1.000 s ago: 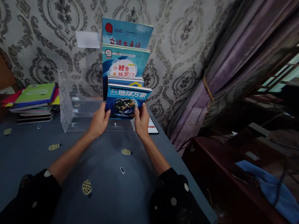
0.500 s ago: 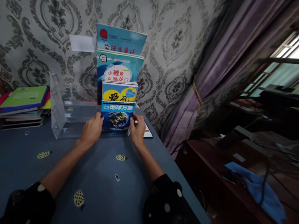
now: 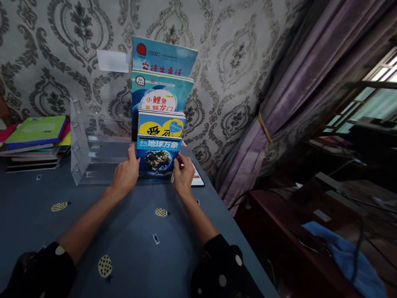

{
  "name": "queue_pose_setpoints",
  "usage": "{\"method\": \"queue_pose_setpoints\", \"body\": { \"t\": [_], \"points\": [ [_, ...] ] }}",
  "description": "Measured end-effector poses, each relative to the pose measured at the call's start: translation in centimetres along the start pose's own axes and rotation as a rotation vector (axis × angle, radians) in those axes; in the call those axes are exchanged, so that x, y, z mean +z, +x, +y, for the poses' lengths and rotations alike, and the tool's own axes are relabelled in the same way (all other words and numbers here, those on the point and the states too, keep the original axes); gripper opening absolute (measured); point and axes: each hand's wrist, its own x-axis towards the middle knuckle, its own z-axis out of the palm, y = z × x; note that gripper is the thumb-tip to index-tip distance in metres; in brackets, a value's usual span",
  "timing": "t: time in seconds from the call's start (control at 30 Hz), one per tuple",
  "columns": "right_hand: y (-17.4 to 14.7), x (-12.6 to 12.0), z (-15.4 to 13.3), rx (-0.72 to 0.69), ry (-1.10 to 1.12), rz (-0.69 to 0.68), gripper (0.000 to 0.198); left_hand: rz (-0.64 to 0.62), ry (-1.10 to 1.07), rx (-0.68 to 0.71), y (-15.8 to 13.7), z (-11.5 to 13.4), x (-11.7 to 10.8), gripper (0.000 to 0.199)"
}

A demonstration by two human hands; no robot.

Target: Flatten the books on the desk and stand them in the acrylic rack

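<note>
A blue book with a globe on its cover [image 3: 157, 155] stands upright at the front of a clear plastic tiered rack [image 3: 79, 151]. My left hand [image 3: 127, 170] is closed at its left edge, thumb pointing up. At the right edge, my right hand [image 3: 184, 174] pinches the same book between thumb and fingers. Behind it rise a yellow-and-blue book [image 3: 150, 124], a teal book with red lettering [image 3: 160, 91] and a taller teal book [image 3: 167, 57], each on a higher step. The fingertips behind the cover are hidden.
Left of the rack lies a stack of books and folders [image 3: 36, 137]. A flat dark-edged object [image 3: 198, 178] is partly hidden behind my right hand. The blue tablecloth [image 3: 150, 271] ends at the right, beside a purple curtain [image 3: 254, 122] and a dark red desk [image 3: 285, 217] with cables.
The view has shifted slightly, so the scene sits a little further right. My left thumb has lifted along the book's left edge. The book remains between both hands.
</note>
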Motion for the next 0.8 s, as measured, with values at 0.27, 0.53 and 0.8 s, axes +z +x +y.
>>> {"method": "queue_pose_setpoints", "body": {
  "t": [0.27,0.53,0.8],
  "points": [
    [-0.2,0.1,0.1,-0.01,0.016,0.014,0.035,-0.056,0.034,-0.017,0.0,0.2,-0.5,0.059],
    [0.3,0.2,-0.8,-0.025,0.011,0.02,0.035,-0.082,0.047,-0.011,0.1,0.1,-0.5,0.06],
    [1.9,1.0,-0.9,0.005,-0.009,0.055,0.032,-0.122,0.159,-0.02,0.3,0.0,-0.4,0.058]
  ]
}}
